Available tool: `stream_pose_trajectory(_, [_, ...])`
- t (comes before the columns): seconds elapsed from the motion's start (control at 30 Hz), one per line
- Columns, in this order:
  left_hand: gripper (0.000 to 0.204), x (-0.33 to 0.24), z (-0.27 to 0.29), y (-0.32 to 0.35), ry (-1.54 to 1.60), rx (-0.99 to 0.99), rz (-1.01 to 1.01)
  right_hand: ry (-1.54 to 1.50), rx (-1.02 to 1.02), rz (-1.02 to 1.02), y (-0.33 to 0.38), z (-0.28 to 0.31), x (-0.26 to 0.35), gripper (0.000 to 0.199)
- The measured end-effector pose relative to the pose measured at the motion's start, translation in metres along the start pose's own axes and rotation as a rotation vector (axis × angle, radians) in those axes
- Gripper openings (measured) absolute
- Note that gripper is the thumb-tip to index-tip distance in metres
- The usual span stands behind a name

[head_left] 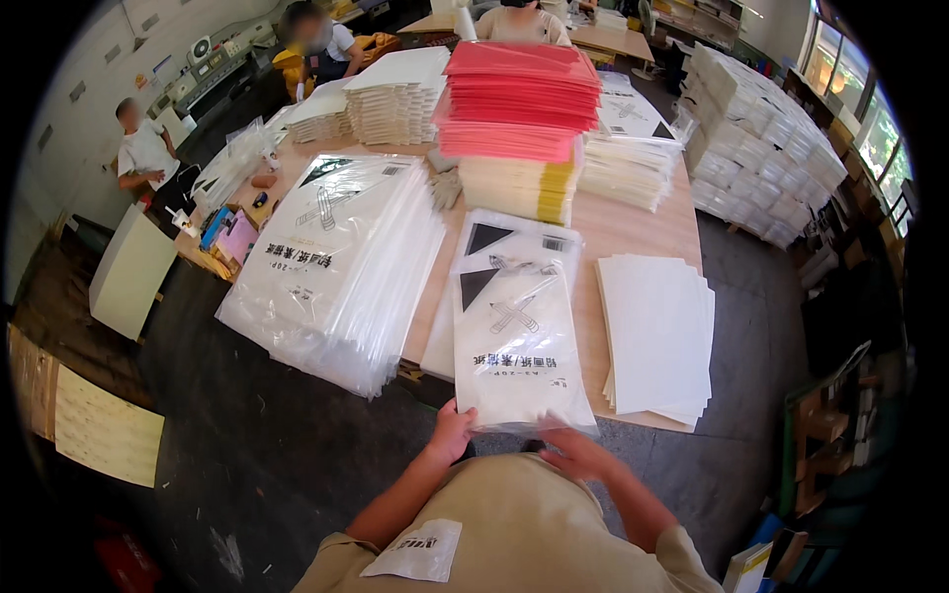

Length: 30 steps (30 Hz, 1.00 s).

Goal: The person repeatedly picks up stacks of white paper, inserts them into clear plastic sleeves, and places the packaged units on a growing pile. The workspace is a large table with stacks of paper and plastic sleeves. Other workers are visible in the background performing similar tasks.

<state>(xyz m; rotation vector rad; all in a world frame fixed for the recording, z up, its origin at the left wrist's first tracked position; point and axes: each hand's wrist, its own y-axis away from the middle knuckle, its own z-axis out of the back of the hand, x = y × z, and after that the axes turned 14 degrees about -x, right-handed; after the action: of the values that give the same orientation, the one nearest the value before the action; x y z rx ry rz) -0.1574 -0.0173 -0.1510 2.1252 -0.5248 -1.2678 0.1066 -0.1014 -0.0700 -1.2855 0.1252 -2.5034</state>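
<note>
A transparent plastic pack of drawing paper, with a black corner triangle and a crossed-pencils print, lies at the table's near edge. My left hand pinches its near left corner, thumb on top. At the near right edge of that pack, my right hand has its fingers stretched out, slightly blurred, against or just beside the plastic. Beneath and beyond it shows another similar pack. To the right is a loose stack of white paper sheets. A tall pile of printed plastic bags leans toward the near edge on the left.
Red plastic packs top a cream paper stack at the table's middle. More white stacks stand behind. A grey glove lies between piles. A wrapped pallet load stands right, beyond the table. Other people sit farther off.
</note>
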Motion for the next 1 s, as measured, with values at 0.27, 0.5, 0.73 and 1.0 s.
stream_pose_trajectory(0.27, [0.036,-0.036,-0.004,0.005,-0.047,0.018,0.061,-0.727,-0.444,-1.257,0.048,0.021,-0.126,0.057])
stream_pose_trajectory(0.5, [0.048,-0.110,-0.025,0.034,-0.314,0.254,-0.216,-0.875,-0.311,-1.049,-0.012,0.051,-0.106,0.025])
stream_pose_trajectory(0.73, [0.052,-0.241,-0.078,0.102,-0.455,0.471,-0.632,-0.882,-0.548,-0.436,-0.081,0.123,0.051,0.028])
stream_pose_trajectory(1.0, [0.050,-0.358,0.012,0.098,-0.358,0.192,-1.057,-1.021,-0.538,-0.230,-0.180,0.029,0.159,0.042])
